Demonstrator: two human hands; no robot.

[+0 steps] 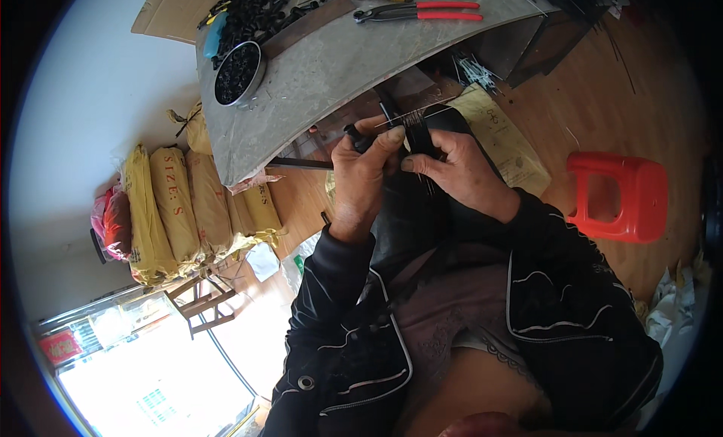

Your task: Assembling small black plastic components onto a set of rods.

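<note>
Above my lap, just off the table's edge, my two hands are close together. My left hand (363,170) is closed around a dark knobbed piece (360,139), its thumb pressed near a thin light wire (410,116) that crosses toward the right. My right hand (471,173) grips a bundle of thin dark rods (419,140), with fingers behind it and thumb in front. Some rod ends stick out below that thumb. Where the wire meets the bundle is too small to make out.
On the grey table (316,83) are red-handled pliers (448,11), a metal bowl (239,74) of small black parts and a heap of black pieces (256,19). A red stool (654,200) stands right. Yellow sacks (175,205) line the left wall. Pale rods (478,74) lie beyond my hands.
</note>
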